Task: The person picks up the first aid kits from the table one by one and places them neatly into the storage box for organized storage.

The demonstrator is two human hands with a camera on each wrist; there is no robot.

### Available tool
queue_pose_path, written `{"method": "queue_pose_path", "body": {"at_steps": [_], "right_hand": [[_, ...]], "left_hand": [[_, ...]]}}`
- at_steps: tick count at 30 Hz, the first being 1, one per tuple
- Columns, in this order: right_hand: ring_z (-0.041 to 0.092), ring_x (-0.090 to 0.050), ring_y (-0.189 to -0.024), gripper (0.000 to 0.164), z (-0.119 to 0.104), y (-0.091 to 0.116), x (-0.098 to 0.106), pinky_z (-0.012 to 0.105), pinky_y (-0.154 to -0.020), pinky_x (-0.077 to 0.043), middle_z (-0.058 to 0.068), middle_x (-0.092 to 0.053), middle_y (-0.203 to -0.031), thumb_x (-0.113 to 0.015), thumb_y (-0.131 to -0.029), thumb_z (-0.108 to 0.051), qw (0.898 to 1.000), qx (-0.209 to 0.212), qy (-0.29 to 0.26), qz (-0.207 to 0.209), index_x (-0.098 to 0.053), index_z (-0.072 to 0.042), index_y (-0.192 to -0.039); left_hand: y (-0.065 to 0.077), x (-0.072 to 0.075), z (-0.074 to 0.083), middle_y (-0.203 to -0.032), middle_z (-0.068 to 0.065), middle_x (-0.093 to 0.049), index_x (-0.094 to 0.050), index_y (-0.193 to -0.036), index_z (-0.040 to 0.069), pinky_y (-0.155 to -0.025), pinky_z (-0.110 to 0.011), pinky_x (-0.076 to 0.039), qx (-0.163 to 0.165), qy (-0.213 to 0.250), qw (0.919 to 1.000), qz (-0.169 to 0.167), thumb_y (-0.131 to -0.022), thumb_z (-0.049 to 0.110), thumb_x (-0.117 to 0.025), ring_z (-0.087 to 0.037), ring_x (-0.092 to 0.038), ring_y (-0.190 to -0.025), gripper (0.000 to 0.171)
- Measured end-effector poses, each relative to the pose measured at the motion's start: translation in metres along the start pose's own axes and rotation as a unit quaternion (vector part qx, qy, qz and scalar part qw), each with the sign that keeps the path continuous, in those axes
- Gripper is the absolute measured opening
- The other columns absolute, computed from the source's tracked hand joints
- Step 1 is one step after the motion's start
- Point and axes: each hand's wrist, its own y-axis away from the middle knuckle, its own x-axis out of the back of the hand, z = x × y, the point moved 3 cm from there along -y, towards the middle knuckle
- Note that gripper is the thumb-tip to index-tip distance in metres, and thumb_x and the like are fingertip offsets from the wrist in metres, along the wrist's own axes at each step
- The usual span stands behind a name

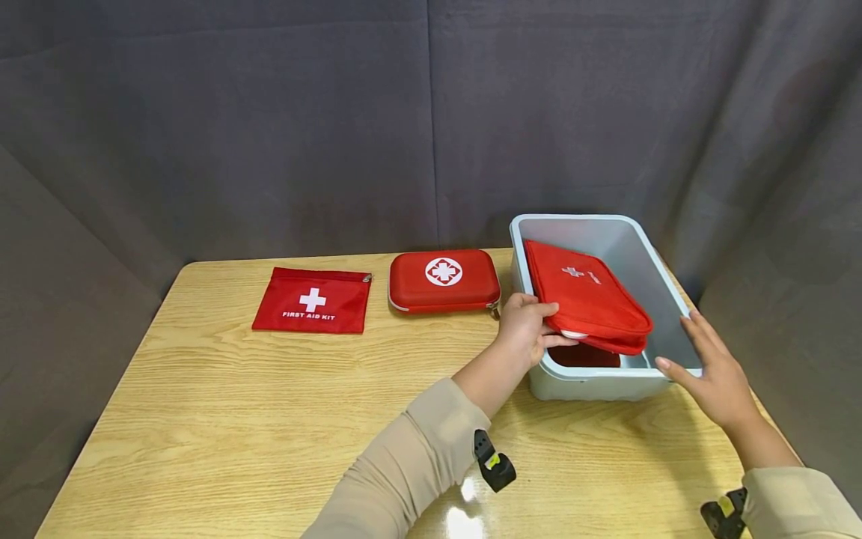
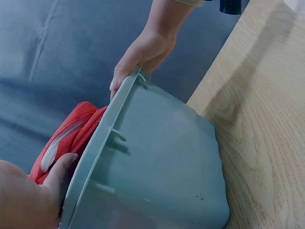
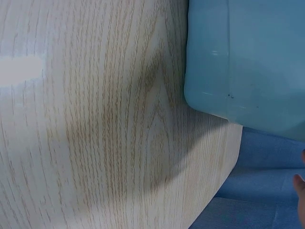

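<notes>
A soft red pouch (image 1: 586, 288) with a pale cross lies slanted in the mouth of a light blue-grey plastic bin (image 1: 606, 385). My left hand (image 1: 521, 329) pinches its near left corner, thumb on top and fingers below; the left wrist view shows a white strip along the pouch's folded edge (image 2: 59, 143). At the bin's near right corner my right hand (image 1: 717, 374) holds the rim, thumb over the front edge and fingers along the right side. Under the pouch, a dark red item (image 1: 584, 355) shows in the bin, mostly covered.
Left of the bin sits a red hard-shell case (image 1: 431, 292) with a white round emblem. Farther left lies a flat red zip pouch (image 1: 303, 318) printed FIRST AID KIT. The wooden table (image 1: 269, 427) meets grey curtains (image 1: 303, 135) at its back and sides.
</notes>
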Motion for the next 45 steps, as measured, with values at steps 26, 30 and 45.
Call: {"method": "queue_pose_path", "body": {"at_steps": [26,30,45], "right_hand": [[0.036,-0.012,-0.126,0.067,0.0008,-0.0005,-0.0006,0.06,-0.093,-0.011,0.015,-0.012,-0.141,-0.056,-0.081,-0.025,1.0,0.002,0.006,-0.001,-0.023,0.001,-0.134],[0.036,-0.012,-0.126,0.067,0.0014,-0.0007,-0.0006,0.06,-0.093,-0.01,0.016,-0.013,-0.141,-0.056,-0.081,-0.025,1.0,0.002,0.004,0.0,-0.023,0.001,-0.134],[0.036,-0.012,-0.126,0.068,0.0033,-0.0003,-0.0018,0.06,-0.093,-0.011,0.016,-0.014,-0.141,-0.056,-0.081,-0.024,1.0,-0.002,0.004,0.002,-0.023,0.001,-0.134]], "left_hand": [[-0.0005,-0.001,0.0013,-0.081,-0.015,-0.052,-0.039,-0.085,0.002,-0.055,-0.051,-0.046,-0.003,-0.076,0.997,0.018,-0.079,-0.002,-0.057,-0.035,-0.06,-0.073,0.019],[0.0002,-0.002,0.0024,-0.081,-0.016,-0.054,-0.041,-0.086,-0.001,-0.056,-0.051,-0.046,-0.001,-0.084,0.9963,0.015,-0.079,-0.001,-0.057,-0.034,-0.06,-0.075,0.018],[0.0034,-0.0025,0.0072,-0.088,-0.019,-0.058,-0.047,-0.095,-0.009,-0.067,-0.054,-0.043,0.045,-0.073,0.9963,0.008,-0.08,0.008,-0.058,-0.037,-0.057,-0.083,0.025]]}}
